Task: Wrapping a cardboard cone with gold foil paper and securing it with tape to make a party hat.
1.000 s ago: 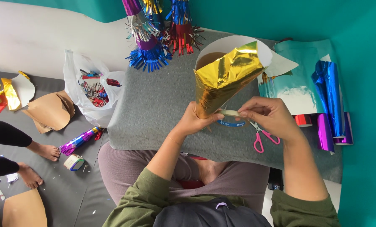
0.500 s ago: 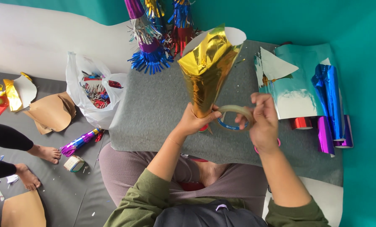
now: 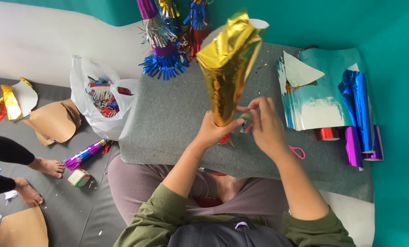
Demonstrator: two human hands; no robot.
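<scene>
A gold foil cone (image 3: 227, 68) stands nearly upright above a grey board (image 3: 168, 123) on my lap. My left hand (image 3: 213, 130) grips the cone's narrow lower end. My right hand (image 3: 264, 126) pinches a small piece of tape (image 3: 245, 120) against the cone's tip, next to my left fingers. Pink-handled scissors (image 3: 298, 152) lie on the board, mostly hidden under my right wrist. A small red object (image 3: 223, 139) peeks out below my left hand.
Finished foil cones with fringes (image 3: 165, 50) stand at the board's far edge. Sheets and rolls of coloured foil (image 3: 337, 100) lie at right. A white plastic bag of scraps (image 3: 101, 96) and brown card (image 3: 53, 121) sit at left, near another person's feet (image 3: 47, 167).
The gold cone has swung from tilted to nearly upright. My right hand has come in close to the cone's tip beside my left hand.
</scene>
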